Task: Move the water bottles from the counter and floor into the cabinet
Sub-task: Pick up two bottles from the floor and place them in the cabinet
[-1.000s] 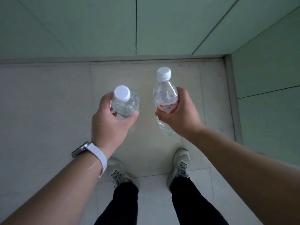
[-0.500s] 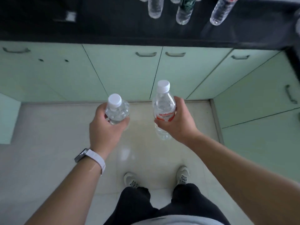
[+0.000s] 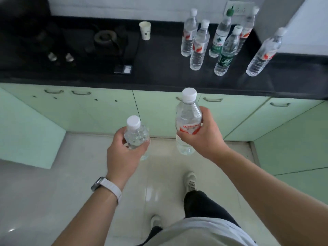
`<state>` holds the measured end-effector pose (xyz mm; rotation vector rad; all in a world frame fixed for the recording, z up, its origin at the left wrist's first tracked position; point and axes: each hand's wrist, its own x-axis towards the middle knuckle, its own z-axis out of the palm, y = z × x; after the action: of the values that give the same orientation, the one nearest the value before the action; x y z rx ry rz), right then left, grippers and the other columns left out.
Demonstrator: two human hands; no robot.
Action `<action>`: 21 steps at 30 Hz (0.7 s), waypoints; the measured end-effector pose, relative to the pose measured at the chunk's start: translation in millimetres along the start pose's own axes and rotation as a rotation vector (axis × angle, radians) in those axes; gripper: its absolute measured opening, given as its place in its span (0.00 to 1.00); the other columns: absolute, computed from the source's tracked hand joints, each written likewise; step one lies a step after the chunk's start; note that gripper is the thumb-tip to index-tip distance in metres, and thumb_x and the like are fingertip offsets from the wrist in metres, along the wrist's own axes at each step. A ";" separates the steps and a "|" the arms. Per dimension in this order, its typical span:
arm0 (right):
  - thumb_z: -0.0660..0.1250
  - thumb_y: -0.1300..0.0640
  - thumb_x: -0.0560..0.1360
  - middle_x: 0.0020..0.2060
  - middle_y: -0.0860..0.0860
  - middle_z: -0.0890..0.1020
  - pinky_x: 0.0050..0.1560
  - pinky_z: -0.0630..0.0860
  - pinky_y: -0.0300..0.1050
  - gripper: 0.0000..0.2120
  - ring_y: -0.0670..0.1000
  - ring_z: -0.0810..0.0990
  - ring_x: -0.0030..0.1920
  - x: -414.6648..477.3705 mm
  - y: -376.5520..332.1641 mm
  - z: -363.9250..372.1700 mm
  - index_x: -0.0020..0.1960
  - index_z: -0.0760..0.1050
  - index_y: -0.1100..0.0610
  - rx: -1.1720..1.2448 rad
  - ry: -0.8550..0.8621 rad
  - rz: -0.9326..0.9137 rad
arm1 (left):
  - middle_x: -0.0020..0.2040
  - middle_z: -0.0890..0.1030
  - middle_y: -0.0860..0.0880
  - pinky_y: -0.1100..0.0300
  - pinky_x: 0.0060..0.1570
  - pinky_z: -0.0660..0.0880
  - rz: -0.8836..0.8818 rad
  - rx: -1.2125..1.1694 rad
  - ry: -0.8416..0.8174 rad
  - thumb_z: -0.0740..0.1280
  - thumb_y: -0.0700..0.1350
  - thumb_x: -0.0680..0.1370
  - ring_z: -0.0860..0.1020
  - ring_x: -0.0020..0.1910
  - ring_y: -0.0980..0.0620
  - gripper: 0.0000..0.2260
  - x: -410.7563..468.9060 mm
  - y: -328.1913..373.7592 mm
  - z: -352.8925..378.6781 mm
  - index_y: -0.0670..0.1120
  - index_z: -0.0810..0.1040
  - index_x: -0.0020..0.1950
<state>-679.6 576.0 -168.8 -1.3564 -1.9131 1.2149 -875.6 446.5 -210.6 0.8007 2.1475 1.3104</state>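
Over at the left end of the black counter (image 3: 159, 68), a gas stove (image 3: 106, 39) is sitting dark, with a paper cup (image 3: 145, 33) standing just beside it. In front of the counter, over the floor, the left hand (image 3: 124, 155) is wrapping its fingers round a small clear water bottle (image 3: 135, 135), white cap pointing up toward the camera. Next along, the right hand (image 3: 202, 137) is curling its fingers round the red label of a taller water bottle (image 3: 187, 119), holding it upright and apart from the small one. On the counter's right end, six water bottles (image 3: 198, 48) are standing close together, two green-labelled. Below the counter, the pale green cabinet doors (image 3: 159, 112) are sitting closed.
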 end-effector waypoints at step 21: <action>0.79 0.51 0.63 0.55 0.42 0.76 0.52 0.80 0.49 0.33 0.43 0.80 0.50 214.5 -93.3 85.3 0.58 0.63 0.35 0.096 -0.578 -0.379 | 0.53 0.84 0.61 0.62 0.52 0.78 -0.280 -0.058 0.615 0.83 0.43 0.67 0.80 0.48 0.69 0.26 76.2 46.4 -31.6 0.55 0.78 0.62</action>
<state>-873.6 730.8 -149.0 -0.5761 -2.3140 1.5793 -940.1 497.5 -163.8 0.0502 2.5407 1.5954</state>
